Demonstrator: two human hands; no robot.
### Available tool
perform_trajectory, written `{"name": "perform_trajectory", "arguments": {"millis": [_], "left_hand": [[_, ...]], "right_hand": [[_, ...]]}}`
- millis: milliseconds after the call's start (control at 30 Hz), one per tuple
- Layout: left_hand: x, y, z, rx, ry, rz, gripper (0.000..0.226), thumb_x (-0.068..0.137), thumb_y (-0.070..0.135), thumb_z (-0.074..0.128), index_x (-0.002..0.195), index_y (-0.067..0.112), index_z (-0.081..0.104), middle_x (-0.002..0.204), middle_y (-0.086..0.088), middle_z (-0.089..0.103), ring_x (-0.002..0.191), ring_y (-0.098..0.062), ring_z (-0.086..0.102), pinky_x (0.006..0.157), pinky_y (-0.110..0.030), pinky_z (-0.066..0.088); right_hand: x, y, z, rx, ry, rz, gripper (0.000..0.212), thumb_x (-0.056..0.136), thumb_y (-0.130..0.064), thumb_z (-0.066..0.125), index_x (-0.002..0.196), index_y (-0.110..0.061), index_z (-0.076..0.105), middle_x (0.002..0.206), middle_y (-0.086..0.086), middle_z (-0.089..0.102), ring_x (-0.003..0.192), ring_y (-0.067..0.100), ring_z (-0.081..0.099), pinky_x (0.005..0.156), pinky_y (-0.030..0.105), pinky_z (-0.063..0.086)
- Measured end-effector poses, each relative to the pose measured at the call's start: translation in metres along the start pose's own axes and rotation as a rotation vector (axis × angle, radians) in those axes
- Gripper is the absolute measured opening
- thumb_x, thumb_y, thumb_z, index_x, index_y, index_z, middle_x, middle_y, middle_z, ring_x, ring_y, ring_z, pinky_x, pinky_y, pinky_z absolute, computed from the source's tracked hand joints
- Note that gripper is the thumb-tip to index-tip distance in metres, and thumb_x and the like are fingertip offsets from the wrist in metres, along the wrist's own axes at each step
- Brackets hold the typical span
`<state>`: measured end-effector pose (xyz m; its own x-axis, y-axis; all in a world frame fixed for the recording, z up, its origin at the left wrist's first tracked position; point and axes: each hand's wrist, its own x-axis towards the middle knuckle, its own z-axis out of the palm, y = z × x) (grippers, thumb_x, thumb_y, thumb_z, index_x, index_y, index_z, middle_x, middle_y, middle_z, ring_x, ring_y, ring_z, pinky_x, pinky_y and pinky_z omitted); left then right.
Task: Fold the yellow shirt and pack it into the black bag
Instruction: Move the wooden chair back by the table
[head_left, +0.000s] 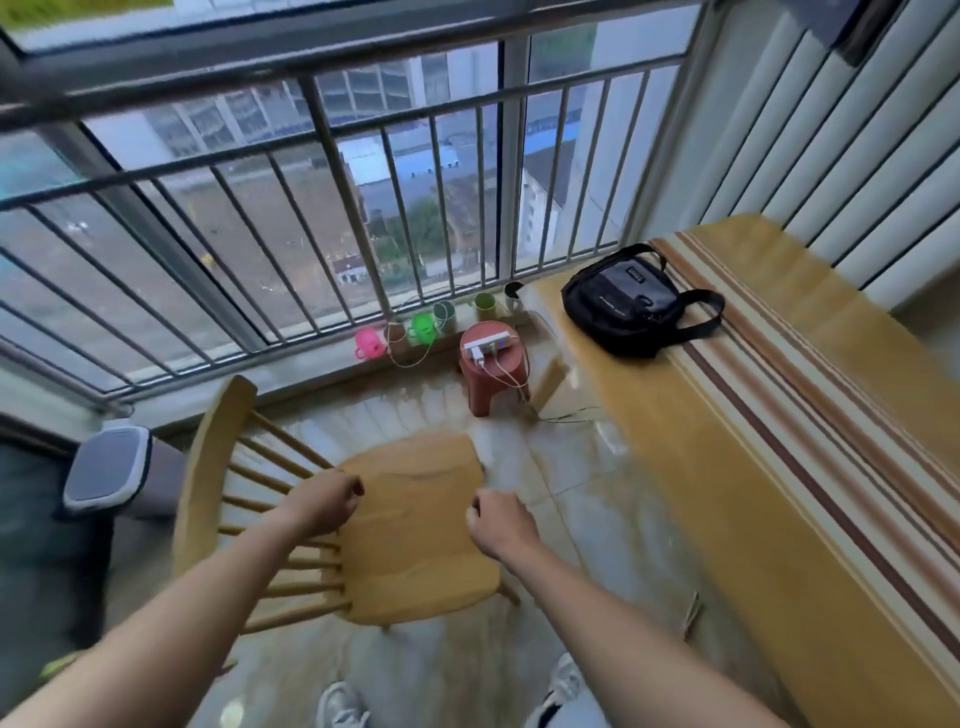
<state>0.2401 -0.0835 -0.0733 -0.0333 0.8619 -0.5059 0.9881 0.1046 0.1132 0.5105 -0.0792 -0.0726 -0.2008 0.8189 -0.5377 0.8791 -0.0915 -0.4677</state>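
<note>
Black bag (631, 306) (straps splayed) on table (769, 415)

The person is wearing no sleeves over either forearm (both are showing bare) and pale sneakers (344, 705) with dark trim.

my chair (415, 525): smooth wood | bag (623, 304): matt black cloth | surface (779, 415): striped cloth cover | stool (493, 374): plastic | railing (332, 150): metal | floor (597, 493): glossy tile
</note>
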Motion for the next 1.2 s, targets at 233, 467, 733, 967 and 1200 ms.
{"name": "perform_trajectory", "arguments": {"millis": [233,467,733,967,1200], "left_hand": [[-0.012,-0.075,-0.037,0.155,0.146,0.299,0.025,0.096,0.023,0.048,0.113,0.026,0.067,0.111,0.003,0.066,0.099,-0.018,0.065,0.085,-0.034,0.054],[-0.011,-0.140,-0.053,0.404,0.208,0.290,0.020,0.091,0.030,0.057,0.105,0.033,0.070,0.114,0.007,0.064,0.117,-0.016,0.055,0.110,-0.045,0.032],[0.019,-0.194,-0.070,0.418,-0.105,0.404,0.024,0.093,0.035,0.051,0.109,0.036,0.070,0.116,0.012,0.066,0.120,-0.012,0.054,0.114,-0.047,0.022],[0.050,-0.217,-0.083,0.498,-0.306,0.558,0.027,0.095,0.041,0.047,0.102,0.030,0.071,0.098,0.011,0.069,0.096,-0.009,0.060,0.112,-0.044,0.026],[0.069,-0.212,-0.095,0.633,-0.577,0.696,0.057,0.093,0.064,0.040,0.114,0.019,0.070,0.112,-0.002,0.068,0.105,-0.021,0.058,0.095,-0.039,0.040]], "right_hand": [[-0.020,-0.116,0.081,0.032,0.088,0.031,0.026,0.096,-0.031,0.046,0.101,-0.012,0.064,0.104,0.009,0.066,0.096,0.031,0.062,0.067,0.033,0.044],[-0.041,-0.189,0.138,0.126,0.119,0.067,0.027,0.093,-0.040,0.047,0.086,-0.018,0.061,0.093,0.006,0.068,0.086,0.028,0.064,0.070,0.037,0.054],[-0.006,-0.239,0.145,0.360,-0.080,-0.026,0.039,0.087,-0.059,0.056,0.104,-0.025,0.067,0.105,-0.001,0.071,0.096,0.018,0.065,0.085,0.034,0.055],[0.005,-0.285,0.169,0.510,-0.510,-0.034,0.104,0.063,-0.077,0.072,0.148,-0.033,0.032,0.149,-0.009,0.043,0.129,0.015,0.050,0.102,0.040,0.050],[0.009,-0.312,0.199,0.383,-0.338,0.132,0.108,0.072,-0.048,0.083,0.152,-0.034,0.012,0.145,0.007,0.047,0.126,0.026,0.050,0.096,0.030,0.040]]}}
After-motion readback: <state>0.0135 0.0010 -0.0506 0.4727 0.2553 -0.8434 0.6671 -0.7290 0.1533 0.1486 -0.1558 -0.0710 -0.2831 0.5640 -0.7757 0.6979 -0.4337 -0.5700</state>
